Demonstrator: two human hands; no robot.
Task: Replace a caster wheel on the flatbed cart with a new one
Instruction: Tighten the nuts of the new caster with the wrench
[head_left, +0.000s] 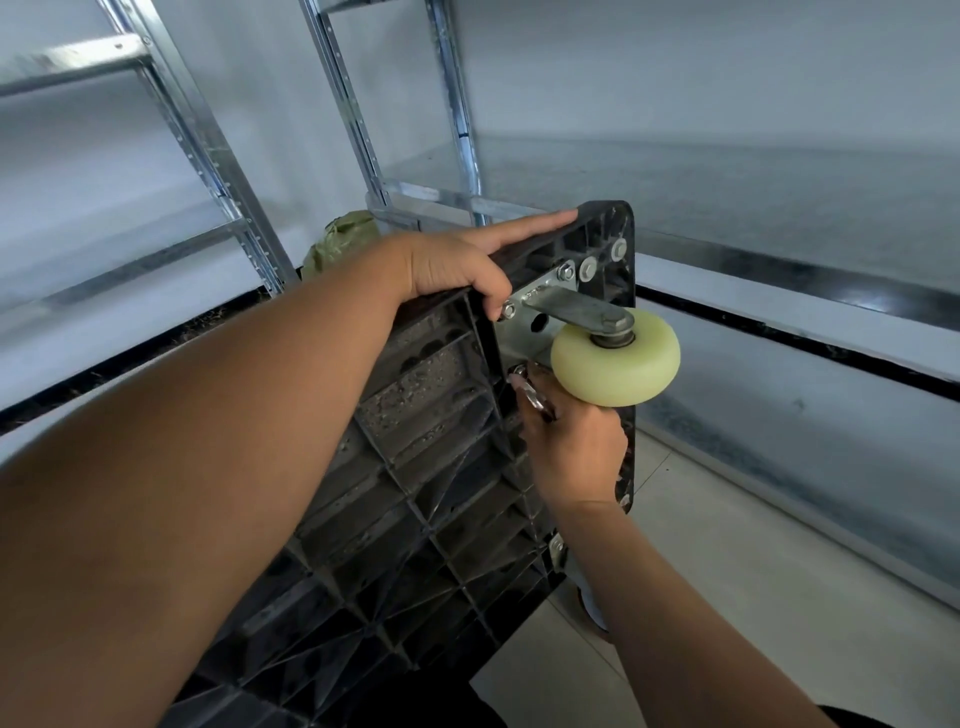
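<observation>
The black flatbed cart (415, 467) stands tipped on its side, its ribbed underside facing me. A pale yellow caster wheel (615, 358) on a metal bracket (566, 306) sticks out near the upper corner, with bolts and nuts around its plate. My left hand (457, 265) grips the cart's top edge, thumb by a bolt, forefinger stretched along the rim. Just under the wheel, my right hand (571, 447) grips a shiny metal wrench (532, 392) whose head sits at a lower bolt of the plate. Another wheel (592, 605) shows partly near the floor.
Galvanised metal shelving (363, 130) stands behind and to the left, with a long low shelf (779, 291) running along the right. A green sack (343, 241) lies behind the cart. Pale tiled floor (727, 571) lies to the lower right.
</observation>
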